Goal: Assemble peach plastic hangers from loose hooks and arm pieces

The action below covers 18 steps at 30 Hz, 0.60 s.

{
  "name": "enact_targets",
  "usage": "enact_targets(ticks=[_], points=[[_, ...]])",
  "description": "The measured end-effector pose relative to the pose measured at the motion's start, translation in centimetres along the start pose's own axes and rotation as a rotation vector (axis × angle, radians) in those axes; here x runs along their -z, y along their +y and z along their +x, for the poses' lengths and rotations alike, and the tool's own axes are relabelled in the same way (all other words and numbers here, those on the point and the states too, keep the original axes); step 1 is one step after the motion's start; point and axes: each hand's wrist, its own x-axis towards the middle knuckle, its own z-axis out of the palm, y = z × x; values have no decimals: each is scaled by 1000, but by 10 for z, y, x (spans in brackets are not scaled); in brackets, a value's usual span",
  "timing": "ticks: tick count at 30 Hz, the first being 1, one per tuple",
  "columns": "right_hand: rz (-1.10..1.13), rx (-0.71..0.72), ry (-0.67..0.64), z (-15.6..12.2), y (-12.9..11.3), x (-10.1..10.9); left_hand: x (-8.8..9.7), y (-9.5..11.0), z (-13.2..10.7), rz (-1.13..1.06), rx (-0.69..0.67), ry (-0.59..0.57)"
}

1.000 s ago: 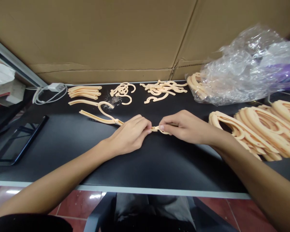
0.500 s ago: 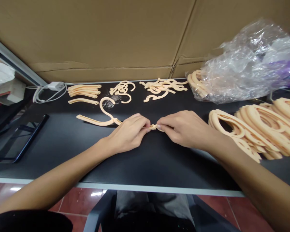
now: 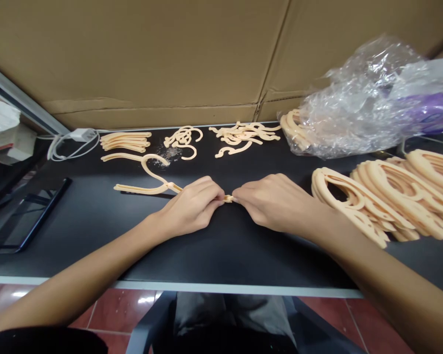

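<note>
A cream plastic clothes hanger (image 3: 151,189) lies across the dark table, its hook up and to the left. My left hand (image 3: 194,204) is closed around its right arm and pinches it near the end. My right hand (image 3: 271,201) has thumb and fingers pressed together at the tip of that arm, just right of the left fingertips. Between the two hands a short bit of the cream plastic end shows. Whether a separate small part sits in the right fingers is hidden.
Behind lie straight hanger arms (image 3: 125,141), loose hooks (image 3: 184,137) and curved pieces (image 3: 243,132). Hangers are stacked (image 3: 387,191) at the right, below a clear plastic bag (image 3: 354,108). A phone (image 3: 29,214) and a white charger cable (image 3: 74,142) lie at left.
Less of the hanger's end shows between my fingertips, and my right fingers have closed in on it. The whole view has shifted slightly.
</note>
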Motion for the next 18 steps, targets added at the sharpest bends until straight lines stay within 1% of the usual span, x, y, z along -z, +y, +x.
enact_targets(ticks=[4, 9, 18], points=[[-7, 23, -4, 0, -1, -2, -1, -1, 0, -32, 1, 13], [-38, 33, 27, 1, -4, -5, -1, 1, 1, -34, -1, 18], [-83, 67, 24, -1, -8, -2, -2, 6, 5, -70, 102, 32]])
